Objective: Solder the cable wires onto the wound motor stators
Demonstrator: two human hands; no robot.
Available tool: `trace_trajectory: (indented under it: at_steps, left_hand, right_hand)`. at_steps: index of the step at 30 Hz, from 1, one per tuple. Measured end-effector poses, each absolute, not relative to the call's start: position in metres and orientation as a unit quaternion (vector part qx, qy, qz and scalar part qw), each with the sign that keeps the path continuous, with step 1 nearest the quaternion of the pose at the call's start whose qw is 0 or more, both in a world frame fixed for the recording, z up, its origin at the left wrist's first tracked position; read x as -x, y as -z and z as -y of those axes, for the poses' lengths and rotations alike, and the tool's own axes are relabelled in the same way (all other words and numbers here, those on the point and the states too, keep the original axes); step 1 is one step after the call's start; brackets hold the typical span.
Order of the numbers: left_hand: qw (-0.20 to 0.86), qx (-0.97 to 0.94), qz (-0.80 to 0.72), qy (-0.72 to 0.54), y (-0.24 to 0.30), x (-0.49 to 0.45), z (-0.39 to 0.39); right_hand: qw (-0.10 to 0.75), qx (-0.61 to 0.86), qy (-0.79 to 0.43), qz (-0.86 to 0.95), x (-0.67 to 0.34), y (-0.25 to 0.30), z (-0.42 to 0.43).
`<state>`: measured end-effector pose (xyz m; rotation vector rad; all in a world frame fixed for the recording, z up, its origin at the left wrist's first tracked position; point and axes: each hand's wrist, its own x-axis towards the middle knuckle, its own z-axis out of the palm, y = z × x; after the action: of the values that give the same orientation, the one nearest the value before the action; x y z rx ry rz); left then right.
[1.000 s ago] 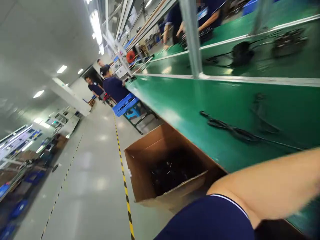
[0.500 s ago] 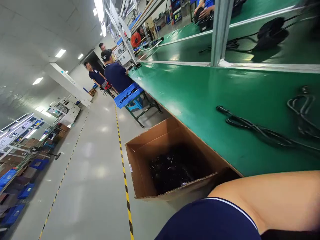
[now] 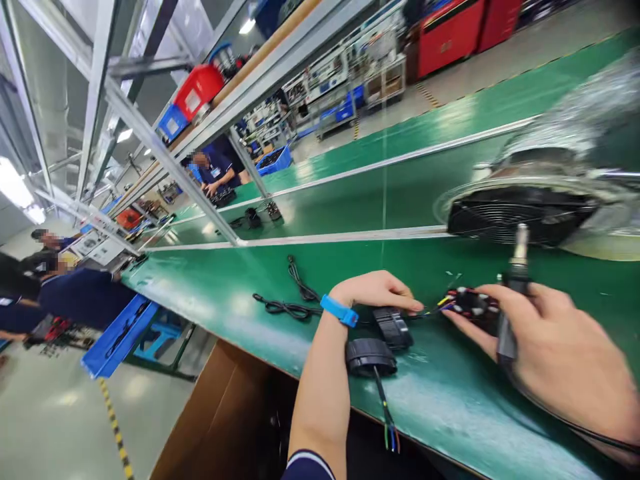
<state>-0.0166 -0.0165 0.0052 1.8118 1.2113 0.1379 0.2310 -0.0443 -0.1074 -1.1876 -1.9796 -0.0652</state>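
Note:
My right hand [image 3: 560, 340] is closed around a soldering iron [image 3: 507, 333], its metal tip pointing up. Between the thumb and fingers of that hand is a small round black part [image 3: 473, 303] with coloured wires at its left side. My left hand [image 3: 383, 293], with a blue wristband, pinches a dark cable [image 3: 419, 313] leading to those wires. Below the left hand are a ribbed black housing [image 3: 393, 328] and a round black cap [image 3: 370, 357], from which a cable with bare coloured wires hangs over the bench edge.
Coiled black cables [image 3: 287, 309] lie on the green bench [image 3: 220, 287], left of my forearm. Behind my right hand stands a black fan grille [image 3: 520, 210] with clear plastic. An open cardboard box [image 3: 210, 400] is below the bench edge. Co-workers [image 3: 85, 297] are at the left and across the bench.
My view has swung right, from the aisle and box toward the bench. Both hands are now visible, with the soldering iron, round part and cable.

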Motion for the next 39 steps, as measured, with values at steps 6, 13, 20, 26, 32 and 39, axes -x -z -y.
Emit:
trace_trajectory:
  at_steps: [6, 13, 20, 26, 32, 39]
  left_hand:
    - [0.458, -0.715, -0.514, -0.120, -0.004, 0.027, 0.018]
    - [0.365, -0.707, -0.566, -0.215, -0.005, 0.014, -0.006]
    - [0.381, -0.734, -0.552, -0.106, -0.015, 0.007, -0.018]
    - [0.524, -0.636, -0.551, -0.136, -0.018, 0.003, -0.024]
    - [0.444, -0.664, -0.583, -0.147, -0.023, -0.004, -0.026]
    - [0.358, -0.711, -0.595, -0.107, -0.029, -0.002, -0.036]
  right_hand:
    - [0.482, 0.395, -0.078, 0.778, -0.218, 0.099, 0.034]
    - [0.507, 0.308, -0.130, 0.795, -0.223, 0.121, 0.002]
    - [0.498, 0.293, -0.184, 0.795, -0.224, 0.115, -0.007]
    - [0.477, 0.262, -0.235, 0.805, -0.227, 0.106, -0.016]
    - [0.492, 0.247, -0.242, 0.799, -0.227, 0.102, -0.012]
    - [0.511, 0.254, -0.231, 0.788, -0.224, 0.105, -0.014]
